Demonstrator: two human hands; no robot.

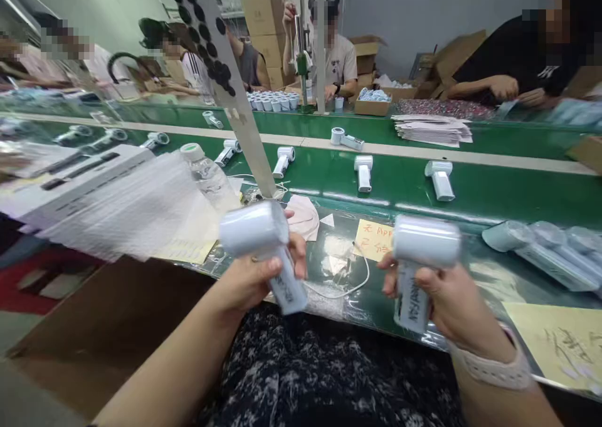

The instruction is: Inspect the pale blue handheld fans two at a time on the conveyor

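My left hand [254, 279] is closed round the handle of a pale blue handheld fan [256, 229], held tilted above the table's front edge. A matching handheld fan [426, 242] is gripped by its handle in my right hand [451, 295], more upright, with dark lettering along the handle. Both fans have a round barrel head on top. Between the hands, a thin white cable [360, 283] curves over the table beside a yellow note [374, 239] with red handwriting. Several more fans [545, 251] lie in a row at the right.
A green conveyor belt [324, 176] carries several spaced fans. A metal post [244, 126] rises ahead of my left hand. Left are bubble-wrap sheets [126, 207], a plastic bottle [207, 170] and an open cardboard box [108, 314]. Co-workers sit across the belt.
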